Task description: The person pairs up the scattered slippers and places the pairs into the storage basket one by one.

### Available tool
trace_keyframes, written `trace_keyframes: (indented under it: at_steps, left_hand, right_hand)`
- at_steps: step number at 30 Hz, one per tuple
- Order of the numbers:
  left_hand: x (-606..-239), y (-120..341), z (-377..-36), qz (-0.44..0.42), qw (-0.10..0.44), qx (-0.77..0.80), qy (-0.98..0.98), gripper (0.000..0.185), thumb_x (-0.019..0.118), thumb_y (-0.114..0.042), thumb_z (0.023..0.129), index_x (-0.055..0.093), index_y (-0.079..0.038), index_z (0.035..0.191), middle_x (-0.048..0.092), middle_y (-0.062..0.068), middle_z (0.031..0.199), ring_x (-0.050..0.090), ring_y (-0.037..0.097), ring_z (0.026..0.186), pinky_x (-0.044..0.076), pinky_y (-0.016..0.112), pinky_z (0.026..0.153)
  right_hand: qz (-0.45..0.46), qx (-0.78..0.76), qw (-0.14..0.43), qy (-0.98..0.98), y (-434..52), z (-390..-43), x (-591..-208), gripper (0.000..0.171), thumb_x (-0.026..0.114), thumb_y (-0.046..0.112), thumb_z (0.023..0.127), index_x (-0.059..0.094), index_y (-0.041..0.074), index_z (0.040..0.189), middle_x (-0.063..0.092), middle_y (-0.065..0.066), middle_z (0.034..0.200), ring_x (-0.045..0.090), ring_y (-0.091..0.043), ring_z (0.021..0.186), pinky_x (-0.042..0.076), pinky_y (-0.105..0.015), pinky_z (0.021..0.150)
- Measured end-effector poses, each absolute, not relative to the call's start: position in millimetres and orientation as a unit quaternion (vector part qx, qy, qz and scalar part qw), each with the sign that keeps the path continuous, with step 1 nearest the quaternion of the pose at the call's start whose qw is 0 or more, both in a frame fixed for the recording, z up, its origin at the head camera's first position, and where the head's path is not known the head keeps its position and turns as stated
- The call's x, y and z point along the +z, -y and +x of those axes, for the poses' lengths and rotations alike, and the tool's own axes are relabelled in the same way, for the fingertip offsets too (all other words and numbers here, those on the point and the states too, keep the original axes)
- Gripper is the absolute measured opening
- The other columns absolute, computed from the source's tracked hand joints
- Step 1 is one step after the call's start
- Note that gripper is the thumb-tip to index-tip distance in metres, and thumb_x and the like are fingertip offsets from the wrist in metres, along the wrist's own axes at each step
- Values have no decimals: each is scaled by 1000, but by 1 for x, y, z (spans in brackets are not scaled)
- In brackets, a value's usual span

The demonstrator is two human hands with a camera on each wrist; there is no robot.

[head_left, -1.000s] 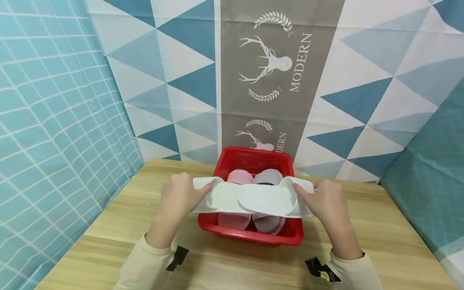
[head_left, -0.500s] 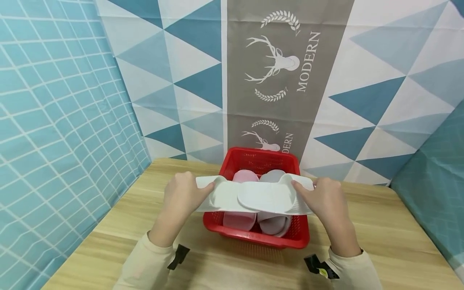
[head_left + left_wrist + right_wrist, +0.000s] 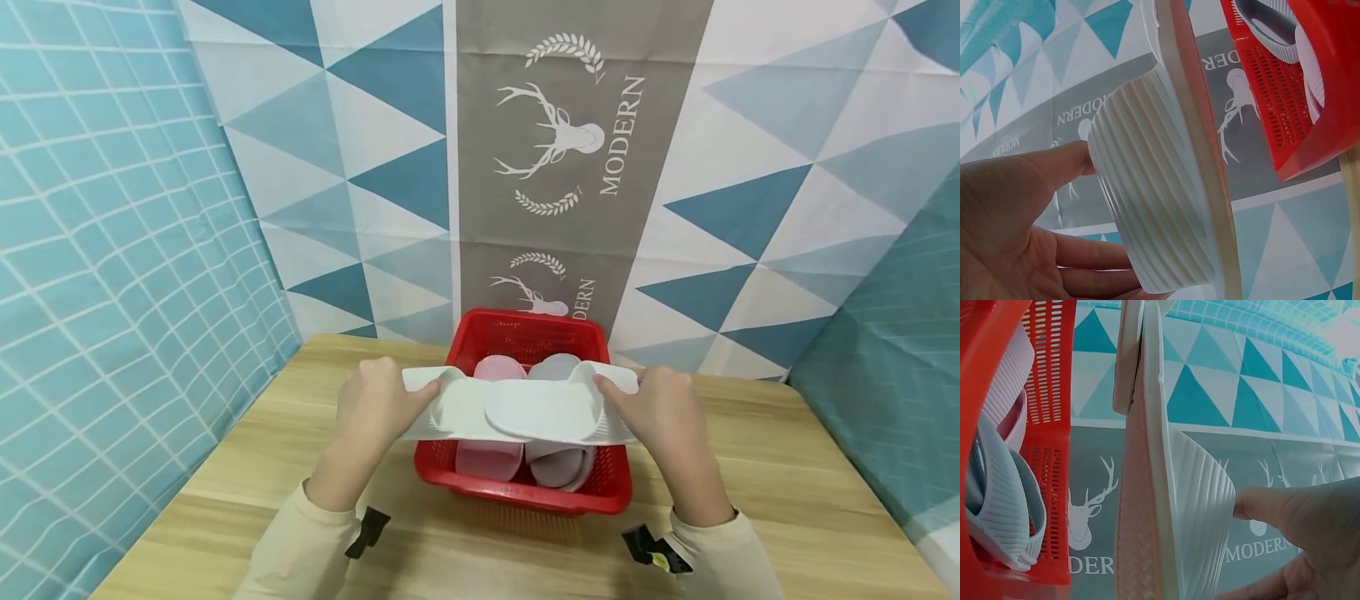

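Note:
My left hand (image 3: 372, 402) grips one white slipper (image 3: 467, 410) by its ridged strap, thumb on one side and fingers below. A second white slipper (image 3: 538, 411) is held the same way by my right hand (image 3: 666, 410). The heel end of the right slipper overlaps that of the left one, and the pair spans level above a red basket (image 3: 517, 493). In the left wrist view the thumb presses the strap (image 3: 1147, 187) of the left slipper. The right wrist view shows the other strap (image 3: 1200, 500) and the sole edge.
Inside the basket lie pink slippers (image 3: 487, 461) on the left and grey slippers (image 3: 558, 467) on the right, partly hidden by the white pair. The basket stands on a wooden table (image 3: 315, 467) against a patterned wall covering (image 3: 540, 217).
The right hand has shifted slightly left, so the white slippers overlap a little more. Both hands keep their grip. The head view has swayed a little.

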State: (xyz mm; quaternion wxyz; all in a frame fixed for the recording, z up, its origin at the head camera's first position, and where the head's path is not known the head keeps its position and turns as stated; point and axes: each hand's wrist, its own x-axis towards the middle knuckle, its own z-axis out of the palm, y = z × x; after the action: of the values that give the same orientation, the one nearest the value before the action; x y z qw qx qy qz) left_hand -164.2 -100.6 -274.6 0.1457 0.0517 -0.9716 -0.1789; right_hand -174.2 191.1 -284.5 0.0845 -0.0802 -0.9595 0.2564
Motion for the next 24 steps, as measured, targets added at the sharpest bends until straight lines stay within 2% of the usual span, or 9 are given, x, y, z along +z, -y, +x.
trace_keyframes:
  at_steps: [8,17,24]
  left_hand:
    - [-272,102,-164,44,160,-169,972,52,70,-42,79,43,-8,50,37,3,46,42,17,48,29,24,44]
    - [-273,104,-161,52,166,-170,970,52,70,-45,79,46,-7,52,41,5,47,43,18,50,28,25,44]
    - [-273,104,-160,51,159,-172,971,53,70,-46,79,46,-8,51,39,4,47,41,17,49,28,23,44]
  right_hand:
    - [-78,250,104,959,-183,-173,-284,46,67,43,83,67,-3,87,64,-15,66,55,-19,54,45,-21,46]
    - [-74,229,129,962,-176,-170,-284,50,67,41,84,67,-7,96,66,-20,75,56,-21,57,44,-21,45]
    - [-72,214,135,965,-171,-170,-282,50,66,43,83,67,-6,90,64,-18,72,55,-21,57,41,-22,45]
